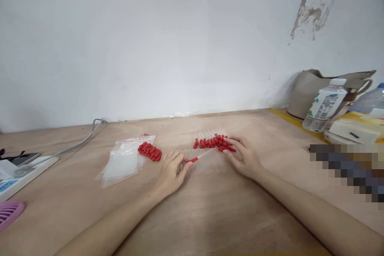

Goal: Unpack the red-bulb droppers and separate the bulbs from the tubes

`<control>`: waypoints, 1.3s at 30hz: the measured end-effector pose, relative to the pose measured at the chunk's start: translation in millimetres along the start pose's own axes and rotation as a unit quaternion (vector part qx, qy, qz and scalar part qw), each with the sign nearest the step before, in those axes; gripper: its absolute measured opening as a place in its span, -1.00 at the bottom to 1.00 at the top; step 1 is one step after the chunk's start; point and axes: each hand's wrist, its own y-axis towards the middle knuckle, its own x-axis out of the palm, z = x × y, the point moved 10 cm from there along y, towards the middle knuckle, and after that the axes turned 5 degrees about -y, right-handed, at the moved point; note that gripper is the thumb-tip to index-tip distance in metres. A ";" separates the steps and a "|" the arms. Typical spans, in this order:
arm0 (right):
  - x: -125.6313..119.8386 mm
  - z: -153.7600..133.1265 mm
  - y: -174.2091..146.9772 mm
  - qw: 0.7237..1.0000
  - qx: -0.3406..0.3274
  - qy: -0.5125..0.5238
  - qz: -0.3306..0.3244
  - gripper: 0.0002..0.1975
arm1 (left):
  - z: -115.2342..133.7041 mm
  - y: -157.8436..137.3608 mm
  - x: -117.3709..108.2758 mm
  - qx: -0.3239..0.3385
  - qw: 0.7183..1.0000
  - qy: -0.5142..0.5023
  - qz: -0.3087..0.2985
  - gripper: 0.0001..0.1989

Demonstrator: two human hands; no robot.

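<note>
My left hand (172,170) pinches a glass dropper by its red rubber bulb (192,160), and the clear tube slants up to the right. Beneath it lies a row of clear glass tubes (207,164) without bulbs. My right hand (244,158) has its thumb and fingers closed around a red rubber bulb (229,149); whether a tube is in that bulb, I cannot tell. Just behind, several droppers with red bulbs (210,143) lie side by side, their tubes pointing to the wall. Loose red bulbs (150,151) are heaped left of my left hand.
Under the heap of bulbs, clear zip bags (123,162) are spread out. A power strip (33,170) with a grey cable (85,142) and a purple plastic item (10,213) are at left. A water bottle (325,106), a grey-brown bag (303,92) and a tissue pack (357,128) stand at right.
</note>
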 end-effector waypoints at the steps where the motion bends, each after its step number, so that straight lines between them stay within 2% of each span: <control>1: 4.9 -16.4 -0.6 0.999 -0.031 0.006 -0.028 -0.63 | 1.9 -8.8 -2.6 0.013 1.000 -0.002 -0.007 -0.80; 4: 21.2 -58.1 -7.8 0.988 -0.114 0.012 -0.103 -0.62 | 5.8 -23.2 -3.7 0.037 0.999 -0.001 -0.018 -0.81; 7: 30.4 -77.6 -15.1 0.980 -0.162 0.001 -0.118 -0.69 | 10.6 -24.0 0.0 0.058 0.998 -0.004 -0.017 -0.81; 16: 36.9 -80.2 -20.0 0.980 -0.177 -0.002 -0.091 -0.85 | 22.8 -20.9 3.3 0.095 0.995 -0.027 -0.025 -0.82; 19: 37.4 -83.8 -20.8 0.980 -0.180 -0.003 -0.080 -0.85 | 37.6 -20.3 6.3 0.162 0.986 -0.020 -0.019 -0.71; 22: 37.5 -90.5 -22.1 0.978 -0.192 0.010 -0.076 -0.86 | 50.5 -23.2 10.9 0.231 0.973 0.003 -0.007 -0.74; 24: 36.7 -94.0 -22.3 0.977 -0.198 0.018 -0.071 -0.87 | 54.2 -25.4 10.4 0.252 0.967 0.018 0.015 -0.78; 28: 36.9 -96.7 -21.9 0.976 -0.203 0.027 -0.075 -0.88 | 57.3 -29.1 7.6 0.265 0.962 0.046 0.041 -0.82; 32: 42.4 -99.1 -24.9 0.969 -0.216 0.045 -0.110 -0.84 | 57.9 -30.6 9.4 0.267 0.962 0.053 0.022 -0.87; 39: 38.9 -107.1 -30.0 0.962 -0.250 0.036 -0.106 -0.84 | 58.7 -33.0 7.0 0.257 0.966 0.031 -0.006 -0.87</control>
